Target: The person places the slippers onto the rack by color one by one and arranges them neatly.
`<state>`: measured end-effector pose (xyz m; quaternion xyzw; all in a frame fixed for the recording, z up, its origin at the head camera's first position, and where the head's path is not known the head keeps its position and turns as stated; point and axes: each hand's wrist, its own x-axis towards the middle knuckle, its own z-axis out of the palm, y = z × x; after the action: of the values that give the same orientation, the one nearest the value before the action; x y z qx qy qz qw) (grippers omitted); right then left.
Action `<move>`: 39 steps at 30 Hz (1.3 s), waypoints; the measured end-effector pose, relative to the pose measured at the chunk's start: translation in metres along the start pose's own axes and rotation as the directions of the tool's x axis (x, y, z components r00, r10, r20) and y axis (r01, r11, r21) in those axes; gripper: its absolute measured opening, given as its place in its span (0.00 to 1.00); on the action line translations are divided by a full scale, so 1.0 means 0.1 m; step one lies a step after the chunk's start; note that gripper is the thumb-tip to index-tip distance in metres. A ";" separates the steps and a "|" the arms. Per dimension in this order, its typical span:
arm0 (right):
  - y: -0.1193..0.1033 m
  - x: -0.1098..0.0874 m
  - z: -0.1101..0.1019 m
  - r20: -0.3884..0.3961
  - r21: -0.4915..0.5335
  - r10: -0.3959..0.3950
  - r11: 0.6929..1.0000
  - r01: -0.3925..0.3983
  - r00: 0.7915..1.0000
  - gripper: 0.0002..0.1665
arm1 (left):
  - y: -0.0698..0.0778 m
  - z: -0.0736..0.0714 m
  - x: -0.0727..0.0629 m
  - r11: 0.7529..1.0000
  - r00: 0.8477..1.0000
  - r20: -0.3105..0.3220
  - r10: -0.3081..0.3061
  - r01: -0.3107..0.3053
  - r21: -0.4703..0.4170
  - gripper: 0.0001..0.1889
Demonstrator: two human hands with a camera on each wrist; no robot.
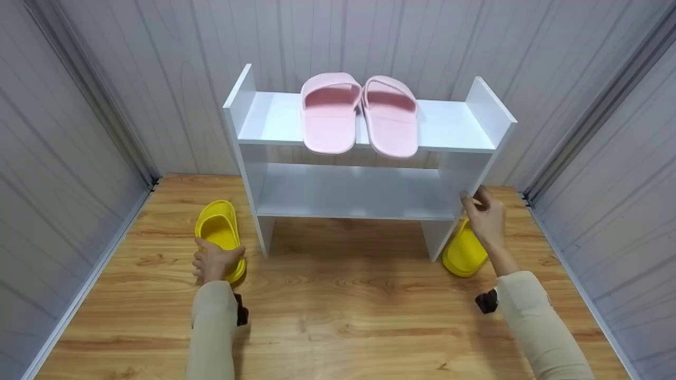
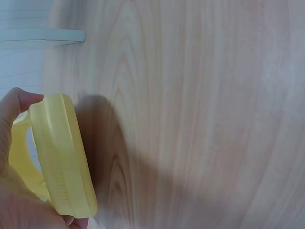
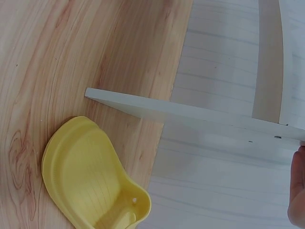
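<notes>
Person's left hand had a proper grip on the heel end of the left yellow slipper, thumb on the side nearest the rack, fingers wrapped round the other side. That slipper sat just left of the white rack, toe pointing at the back wall. Couldn't tell whether its sole was touching the floor, tbh, though there was a fat shadow beside it.

Right hand was up against the rack's right side panel, fingers bent, tips at the panel, somewhere around the height of the lower shelf. Whether that grip was actually pinching the board or only touching it, I couldn't tell. The right yellow slipper was down on the floor below that hand, just outside the panel, partly hidden by the hand from above.

Up on the top shelf sat two pink slippers, side by side and touching near the toes, toe ends toward the wall, heels poking out a bit past the front edge. Both arms were in pale beige sleeves, fwiw.
</notes>
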<state>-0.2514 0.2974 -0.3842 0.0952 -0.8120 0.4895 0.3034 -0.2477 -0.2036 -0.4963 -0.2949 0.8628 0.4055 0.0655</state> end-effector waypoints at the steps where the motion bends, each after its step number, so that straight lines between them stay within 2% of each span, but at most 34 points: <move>1: 0.00 0.00 0.00 0.001 0.004 -0.003 1.000 0.003 1.000 0.15 | 0.00 0.00 0.00 1.000 1.000 0.002 0.004 -0.004 0.001 0.60; 11: 0.01 -0.01 0.00 -0.003 0.012 -0.024 1.000 0.024 1.000 0.15 | -0.07 -0.02 0.00 0.999 0.999 0.005 0.044 -0.044 0.010 0.60; 19: 0.00 -0.01 -0.01 0.003 0.007 0.014 1.000 -0.014 1.000 0.16 | -0.08 -0.05 0.02 0.998 0.998 0.006 0.061 -0.061 0.027 0.60; 24: 0.01 -0.01 -0.01 0.011 0.016 0.008 1.000 -0.008 1.000 0.17 | -0.11 -0.12 0.02 0.997 0.997 0.045 0.060 -0.062 0.042 0.61; 26: 0.01 -0.01 0.00 0.010 0.012 0.004 1.000 -0.004 1.000 0.16 | -0.11 -0.15 0.01 0.996 0.995 0.067 0.076 -0.079 0.042 0.61; 33: 0.00 -0.01 0.00 0.004 -0.002 0.005 1.000 -0.005 1.000 0.15 | -0.11 -0.32 -0.01 0.971 0.973 0.099 0.208 -0.217 0.099 0.59; 39: 0.05 0.00 0.00 0.001 0.007 0.003 1.000 -0.003 1.000 0.16 | -0.10 -0.44 -0.03 0.952 0.957 0.153 0.248 -0.270 0.145 0.57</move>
<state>-0.2537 0.2999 -0.3876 0.0953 -0.8104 0.4929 0.3021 -0.2340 -0.2397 -0.4723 -0.1450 0.9181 0.3569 0.0930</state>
